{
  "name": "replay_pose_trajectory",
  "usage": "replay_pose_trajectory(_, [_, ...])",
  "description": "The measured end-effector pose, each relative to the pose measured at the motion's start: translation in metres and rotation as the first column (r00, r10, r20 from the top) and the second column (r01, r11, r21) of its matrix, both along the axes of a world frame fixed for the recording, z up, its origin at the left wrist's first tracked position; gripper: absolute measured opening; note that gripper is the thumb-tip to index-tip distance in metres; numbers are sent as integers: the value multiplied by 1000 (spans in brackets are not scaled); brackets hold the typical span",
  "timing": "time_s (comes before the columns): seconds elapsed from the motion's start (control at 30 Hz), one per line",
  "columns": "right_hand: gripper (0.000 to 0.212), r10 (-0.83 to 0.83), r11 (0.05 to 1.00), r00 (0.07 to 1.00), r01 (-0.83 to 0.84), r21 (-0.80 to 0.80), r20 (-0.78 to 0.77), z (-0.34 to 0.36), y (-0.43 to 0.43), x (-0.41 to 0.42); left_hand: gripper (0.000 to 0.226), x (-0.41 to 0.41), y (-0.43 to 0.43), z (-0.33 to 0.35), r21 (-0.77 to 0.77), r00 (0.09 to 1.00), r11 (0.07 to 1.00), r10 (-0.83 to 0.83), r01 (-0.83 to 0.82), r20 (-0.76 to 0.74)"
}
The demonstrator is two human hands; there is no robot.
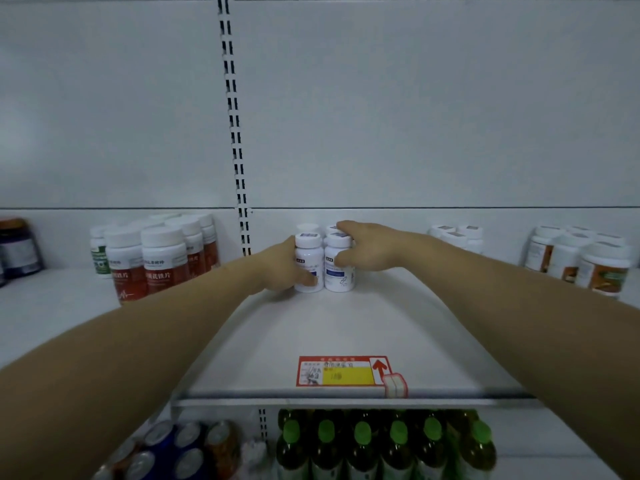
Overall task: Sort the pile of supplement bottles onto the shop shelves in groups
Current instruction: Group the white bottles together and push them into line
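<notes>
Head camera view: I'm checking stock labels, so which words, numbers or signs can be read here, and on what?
"铁片": ends the big white line on the red-label bottles; the rest is blurred.
On the price tag lying on the shelf: a red up arrow; print and number blurred.
On the white bottles, gripped by the left hand and right hand: print too small.
On the orange-label bottles: unreadable.

Rear white bottles [307, 229] half hidden behind front bottles [337, 271]; dark jar [17, 237] at the shelf's [329, 323] left edge cropped, its label [20, 254] blurred
</notes>
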State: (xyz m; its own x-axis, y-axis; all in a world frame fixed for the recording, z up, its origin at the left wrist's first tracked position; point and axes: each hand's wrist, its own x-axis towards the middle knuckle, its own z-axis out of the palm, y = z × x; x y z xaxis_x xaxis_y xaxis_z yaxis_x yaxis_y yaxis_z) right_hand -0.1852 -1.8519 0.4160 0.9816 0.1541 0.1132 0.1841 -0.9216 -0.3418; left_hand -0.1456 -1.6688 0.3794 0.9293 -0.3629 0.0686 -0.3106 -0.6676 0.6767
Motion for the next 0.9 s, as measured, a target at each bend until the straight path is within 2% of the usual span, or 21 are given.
replay_pose_trajectory(0.27, [59, -1, 999, 1000, 1, -48, 0, -1, -1, 1, 75, -5, -2, 4, 115, 999, 993, 30, -34, 34])
replay_pose_trajectory(0.43, [63, 4, 998, 1000, -4, -56, -3, 0, -2, 0, 69, -16, -3, 10, 143, 1000, 989, 18, -20, 18])
replay_pose_trajectory(0.6, [68, 18, 998, 1000, -17, -67, 13, -2, -2, -1, 82, -23, -4, 11, 138, 996, 987, 87, -84, -14])
replay_pose_trajectory(0.73, [78, 23, 997, 991, -12, -82, 132, 16, 1, -5, 94, -43, 8, 30, 286, 980, 941, 153, -183, 124])
replay_pose_trajectory(0.9, [79, 59, 996, 983, -46, -81, 173, 36, 28, -8, 78, -75, 42, 60, 419, 944, 874, 118, -245, 307])
